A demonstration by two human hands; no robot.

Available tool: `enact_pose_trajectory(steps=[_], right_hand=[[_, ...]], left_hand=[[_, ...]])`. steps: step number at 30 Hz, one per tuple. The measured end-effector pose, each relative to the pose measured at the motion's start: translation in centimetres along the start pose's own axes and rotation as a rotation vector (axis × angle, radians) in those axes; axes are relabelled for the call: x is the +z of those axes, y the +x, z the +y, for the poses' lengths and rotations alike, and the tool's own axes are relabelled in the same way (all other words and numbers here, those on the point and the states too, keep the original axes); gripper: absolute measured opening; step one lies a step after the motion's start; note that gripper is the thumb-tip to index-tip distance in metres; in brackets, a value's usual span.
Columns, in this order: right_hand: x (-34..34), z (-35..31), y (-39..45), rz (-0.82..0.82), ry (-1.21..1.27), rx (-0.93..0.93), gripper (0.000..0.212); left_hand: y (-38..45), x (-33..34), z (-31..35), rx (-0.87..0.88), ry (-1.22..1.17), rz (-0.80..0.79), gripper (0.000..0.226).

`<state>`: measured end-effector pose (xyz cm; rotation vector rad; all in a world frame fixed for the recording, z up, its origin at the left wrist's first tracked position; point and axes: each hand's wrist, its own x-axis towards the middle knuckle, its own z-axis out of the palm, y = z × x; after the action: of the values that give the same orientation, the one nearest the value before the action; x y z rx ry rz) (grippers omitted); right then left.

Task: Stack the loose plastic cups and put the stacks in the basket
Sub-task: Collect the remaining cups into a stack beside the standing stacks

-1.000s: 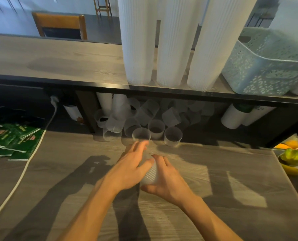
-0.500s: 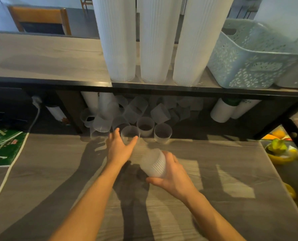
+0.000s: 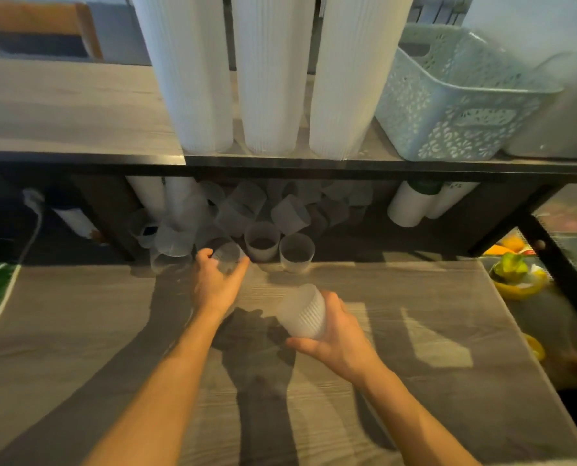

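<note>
Hands first: the left hand (image 3: 218, 280) reaches forward to the front of the pile of loose cups (image 3: 247, 216) that sits under the shelf (image 3: 78, 105), at the back edge of the worktop (image 3: 415, 391). Its fingers and thumb are curled partway round a single clear cup (image 3: 228, 257), thumb on the right side, fingers on the left; it is touching the cup, though whether the cup is off the worktop I cannot tell. Just beside that cup, to its right, two more cups (image 3: 280, 248) stand upright with their mouths up.

The right hand (image 3: 339, 338) is nearer the person, held above the worktop and well apart from the pile. It is closed round a short stack of cups (image 3: 304, 314), which is tilted with its closed end pointing away and to the left, towards the other hand. The fingers wrap underneath, the thumb lies along the near side.

On the shelf above, three tall white stacks (image 3: 270, 72) stand side by side, and to their right a pale blue perforated basket (image 3: 448, 105) sits tilted. A white cable (image 3: 15, 274) trails down the left side.
</note>
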<state>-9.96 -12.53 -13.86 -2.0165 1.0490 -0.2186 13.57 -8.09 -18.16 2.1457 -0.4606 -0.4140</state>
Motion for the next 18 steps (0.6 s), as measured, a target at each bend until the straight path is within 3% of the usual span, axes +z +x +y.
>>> enact_pose_trajectory(steps=[3,7,13,18], right_hand=[[0.1,-0.4,0.3,-0.003,-0.004,-0.028,0.088],[1.0,-1.1,-0.2,-0.066,0.008,-0.053,0.093],[2.5,-2.8,-0.3,-0.129,-0.002,-0.164,0.086],[2.9,-3.5,-0.9,-0.130,0.039,-0.218,0.078]], left_hand=[[-3.1,-3.0,0.0,-0.003,-0.320,-0.091,0.051],[-7.7,-7.1,1.2,0.071,-0.493,-0.232,0.061],[-10.9,-7.9,2.5,0.226,-0.332,-0.265,0.051],[-11.9,-8.0,2.7,0.272,-0.254,-0.194,0.061]])
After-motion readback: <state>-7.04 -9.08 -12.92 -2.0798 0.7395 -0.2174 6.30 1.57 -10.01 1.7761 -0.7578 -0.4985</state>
